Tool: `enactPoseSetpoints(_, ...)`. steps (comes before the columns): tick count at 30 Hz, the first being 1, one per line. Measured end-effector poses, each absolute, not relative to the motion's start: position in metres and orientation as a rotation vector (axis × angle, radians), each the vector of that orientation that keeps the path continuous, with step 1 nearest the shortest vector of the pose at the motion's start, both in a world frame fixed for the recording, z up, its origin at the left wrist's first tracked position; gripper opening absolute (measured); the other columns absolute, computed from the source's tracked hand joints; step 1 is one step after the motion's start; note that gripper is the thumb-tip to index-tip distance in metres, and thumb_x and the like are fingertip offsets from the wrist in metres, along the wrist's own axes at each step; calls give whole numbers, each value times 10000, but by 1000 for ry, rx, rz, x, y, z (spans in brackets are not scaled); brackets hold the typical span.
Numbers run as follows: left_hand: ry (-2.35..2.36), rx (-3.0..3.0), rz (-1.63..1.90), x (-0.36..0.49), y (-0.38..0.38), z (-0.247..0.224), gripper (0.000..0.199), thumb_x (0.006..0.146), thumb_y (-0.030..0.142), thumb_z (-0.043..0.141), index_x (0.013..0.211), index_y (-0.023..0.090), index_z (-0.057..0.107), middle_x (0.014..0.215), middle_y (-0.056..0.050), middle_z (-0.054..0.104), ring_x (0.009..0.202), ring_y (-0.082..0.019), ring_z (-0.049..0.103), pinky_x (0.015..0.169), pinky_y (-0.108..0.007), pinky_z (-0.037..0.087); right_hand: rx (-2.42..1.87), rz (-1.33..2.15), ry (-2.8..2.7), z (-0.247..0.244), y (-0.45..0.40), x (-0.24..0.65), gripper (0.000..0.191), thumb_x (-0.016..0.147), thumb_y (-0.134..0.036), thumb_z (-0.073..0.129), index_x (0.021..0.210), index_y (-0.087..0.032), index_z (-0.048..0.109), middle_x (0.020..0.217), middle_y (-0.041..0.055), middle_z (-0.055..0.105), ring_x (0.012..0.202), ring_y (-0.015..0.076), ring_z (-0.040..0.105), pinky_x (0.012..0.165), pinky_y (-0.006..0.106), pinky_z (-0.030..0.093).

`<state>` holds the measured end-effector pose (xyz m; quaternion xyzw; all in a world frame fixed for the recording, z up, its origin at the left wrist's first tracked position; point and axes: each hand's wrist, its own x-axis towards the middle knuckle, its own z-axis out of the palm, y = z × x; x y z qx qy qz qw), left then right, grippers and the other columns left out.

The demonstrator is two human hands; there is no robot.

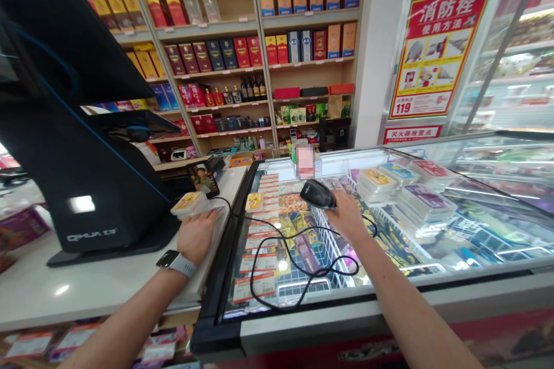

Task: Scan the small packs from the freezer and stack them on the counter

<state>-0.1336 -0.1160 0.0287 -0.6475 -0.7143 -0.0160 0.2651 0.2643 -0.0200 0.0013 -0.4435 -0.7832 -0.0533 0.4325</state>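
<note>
Our right hand (pixel 344 216): fingers clamped on black plastic handheld scanner (pixel 318 193), toward glass-topped freezer's (pixel 303 331) far edge. Left hand (pixel 197 236) by yellow-topped clear box (pixel 189 204), white counter's (pixel 108 285) right edge (grip? can't tell). Loose-looped black cord (pixel 319 273) could snag, yank scanner.

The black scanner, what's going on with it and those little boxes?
A person holds the black scanner in the right hand, over the glass-topped freezer, where its cord loops. The left hand is at a yellow-topped box by the white counter; its grip isn't clear. More boxes are stacked on the freezer's right side.
</note>
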Motion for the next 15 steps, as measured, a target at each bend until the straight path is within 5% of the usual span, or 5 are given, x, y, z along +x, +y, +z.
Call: enactPoseSetpoints(15,-1955,-1923,-4,-148,-91,14,469,864,110,255,1165,196,606,1123,-146,690,859,-284,684,762,-415,473,-1177,-115,-1941,8,-27,262,273,760,-161,526,1030,-178,558,984,80,643,947,250,574,832,379,402)
